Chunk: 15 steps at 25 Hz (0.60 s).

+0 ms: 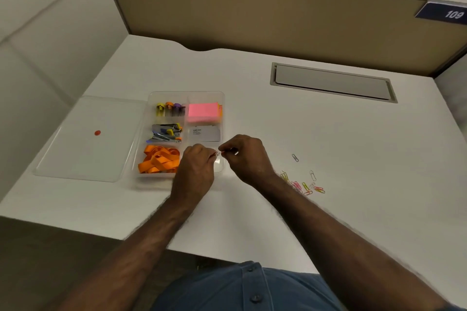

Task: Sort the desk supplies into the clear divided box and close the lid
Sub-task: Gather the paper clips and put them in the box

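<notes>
Both hands meet right over the near-right compartment of the clear divided box (186, 94), a see-through plastic tray with rounded corners sitting on a smooth white desk (328, 134). The left hand (195, 166) and right hand (246, 156) each have fingers curled in, pinching a little bunch of paper clips (219, 153) between them; thin bent wire, reddish, too small to count.

The box has six sections. Back left holds short stubby clips with yellow, orange and purple tops (169, 108). Back right has a flat pink sticky note pad (203, 111) with an orange edge peeking out beside it. Middle left is a jumble of metal bits with yellow and blue plastic (165, 132); can't tell exactly what those are. Middle right holds a small white card (206, 133) with tiny print. Front left is stuffed with floppy flat orange rubber bands (159, 160).

The lid (88, 139) lies flat and open to the left of the box, touching it, clear plastic with a small red dot (97, 132) on it.

Off to the right on the desk, a loose scatter of coloured paper clips (303, 184) in pink, yellow and orange, plus one blue clip (295, 157) sitting apart from them. A long grey rectangular cover plate (332, 82) is set into the desk further back.
</notes>
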### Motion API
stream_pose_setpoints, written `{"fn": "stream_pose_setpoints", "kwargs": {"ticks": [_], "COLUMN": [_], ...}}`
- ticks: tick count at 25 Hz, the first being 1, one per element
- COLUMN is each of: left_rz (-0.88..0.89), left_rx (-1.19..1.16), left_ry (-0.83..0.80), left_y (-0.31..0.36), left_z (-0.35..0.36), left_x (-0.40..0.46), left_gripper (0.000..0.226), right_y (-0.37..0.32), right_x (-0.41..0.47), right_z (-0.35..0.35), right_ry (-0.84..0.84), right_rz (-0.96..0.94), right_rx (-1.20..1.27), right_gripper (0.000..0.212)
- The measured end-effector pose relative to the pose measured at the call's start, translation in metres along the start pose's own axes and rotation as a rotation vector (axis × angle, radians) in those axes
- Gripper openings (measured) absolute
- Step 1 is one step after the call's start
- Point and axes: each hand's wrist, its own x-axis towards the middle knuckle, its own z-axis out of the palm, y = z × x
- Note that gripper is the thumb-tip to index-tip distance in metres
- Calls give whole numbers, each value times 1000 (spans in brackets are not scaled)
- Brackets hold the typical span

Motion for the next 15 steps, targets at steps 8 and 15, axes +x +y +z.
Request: {"fn": "stream_pose_setpoints", "kwargs": {"ticks": [8,15], "left_rz": [-54,-52], "left_rx": [-7,-37], "left_ry": [66,38], "left_y": [-36,-29], "left_z": [-14,-10], "left_x": [4,2], "left_gripper": [23,26], "right_y": [-24,-17], "right_x": [12,10], "right_z": [34,20], "right_ry": [-101,-75], "right_rz": [58,44], "right_rx": [0,12], "right_gripper": [19,27]}}
